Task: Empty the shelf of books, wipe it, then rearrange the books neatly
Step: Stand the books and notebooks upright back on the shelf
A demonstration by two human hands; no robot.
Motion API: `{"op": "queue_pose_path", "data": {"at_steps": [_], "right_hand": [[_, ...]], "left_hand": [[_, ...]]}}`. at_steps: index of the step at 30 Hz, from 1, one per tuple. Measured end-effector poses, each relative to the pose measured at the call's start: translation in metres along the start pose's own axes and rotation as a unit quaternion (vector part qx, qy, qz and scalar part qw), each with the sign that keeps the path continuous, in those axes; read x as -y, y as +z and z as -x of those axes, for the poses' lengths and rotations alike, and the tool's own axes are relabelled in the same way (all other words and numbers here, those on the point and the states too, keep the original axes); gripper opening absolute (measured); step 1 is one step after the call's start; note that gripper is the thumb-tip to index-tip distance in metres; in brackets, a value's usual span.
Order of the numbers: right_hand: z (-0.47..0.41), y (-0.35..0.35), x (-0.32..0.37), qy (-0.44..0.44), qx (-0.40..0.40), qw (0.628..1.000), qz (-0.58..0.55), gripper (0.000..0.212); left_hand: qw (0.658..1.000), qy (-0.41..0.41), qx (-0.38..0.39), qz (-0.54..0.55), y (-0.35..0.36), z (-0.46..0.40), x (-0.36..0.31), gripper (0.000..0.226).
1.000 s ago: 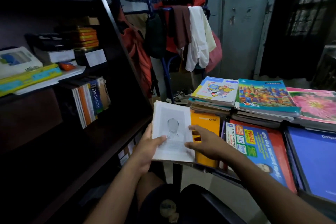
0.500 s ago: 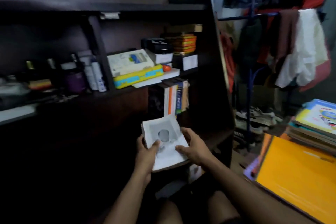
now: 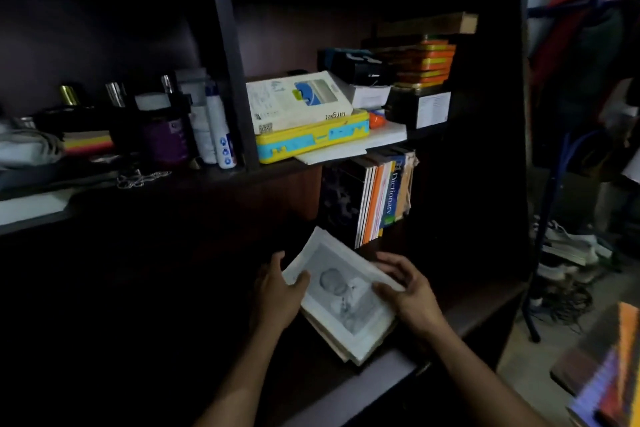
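Putting a book back on the lower shelf — the rearranging step.

Head view: my left hand (image 3: 275, 291) and right hand (image 3: 408, 291) held the pale book (image 3: 341, 298) by its sides, fingers curled on its edges, low over the dark shelf (image 3: 485, 302), near the upright row (image 3: 377, 199). Next, I judged, it needed standing against that row.

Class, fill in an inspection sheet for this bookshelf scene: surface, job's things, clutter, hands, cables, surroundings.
Surface: dark lower shelf, dimly lit.
Job's things: pale book lying tilted at the shelf's front edge; upright books behind it, one marked Dictionary.
Clutter: yellow case, white box, orange tins, bottles on the upper shelf.
Hands: left hand grips the book's left edge; right hand holds its right edge.
Cables: nothing seen.
Surroundings: shoes on the floor, right.
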State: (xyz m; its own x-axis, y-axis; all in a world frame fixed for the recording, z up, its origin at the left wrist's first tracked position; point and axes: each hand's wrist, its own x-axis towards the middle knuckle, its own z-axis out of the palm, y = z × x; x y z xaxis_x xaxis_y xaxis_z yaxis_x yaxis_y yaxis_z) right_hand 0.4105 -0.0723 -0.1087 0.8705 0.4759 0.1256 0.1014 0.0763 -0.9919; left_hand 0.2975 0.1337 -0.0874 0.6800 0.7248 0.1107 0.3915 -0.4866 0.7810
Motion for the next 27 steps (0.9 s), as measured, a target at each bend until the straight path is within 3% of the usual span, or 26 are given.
{"op": "queue_pose_path", "data": {"at_steps": [4,9,12,17,21,24,27], "right_hand": [[-0.003,-0.001,-0.002,0.008,-0.022,0.998,-0.063,0.037],[-0.007,-0.005,-0.008,0.005,-0.015,0.996,-0.093,0.033],[-0.007,0.0,-0.01,-0.01,-0.002,0.999,-0.051,0.032],[-0.018,0.016,-0.007,-0.043,0.081,0.988,0.126,0.031],[-0.033,0.028,-0.005,-0.062,0.1,0.983,0.143,0.028],[-0.034,0.03,-0.012,-0.095,0.084,0.982,0.143,0.025],[-0.031,0.032,-0.018,-0.132,0.085,0.967,0.201,0.025]], "left_hand": [[0.989,-0.028,-0.011,0.147,0.006,-0.006,0.005,0.068],[0.98,-0.001,0.003,0.197,0.005,-0.01,0.018,0.062],[0.965,0.002,-0.027,0.262,0.004,-0.015,0.02,0.048],[0.909,-0.043,-0.027,0.414,0.001,-0.02,0.018,0.044],[0.848,-0.1,-0.027,0.52,-0.008,-0.024,0.023,0.038],[0.871,-0.07,0.018,0.486,-0.007,-0.018,0.015,0.03],[0.88,-0.057,0.007,0.471,-0.003,-0.013,0.007,0.03]]}}
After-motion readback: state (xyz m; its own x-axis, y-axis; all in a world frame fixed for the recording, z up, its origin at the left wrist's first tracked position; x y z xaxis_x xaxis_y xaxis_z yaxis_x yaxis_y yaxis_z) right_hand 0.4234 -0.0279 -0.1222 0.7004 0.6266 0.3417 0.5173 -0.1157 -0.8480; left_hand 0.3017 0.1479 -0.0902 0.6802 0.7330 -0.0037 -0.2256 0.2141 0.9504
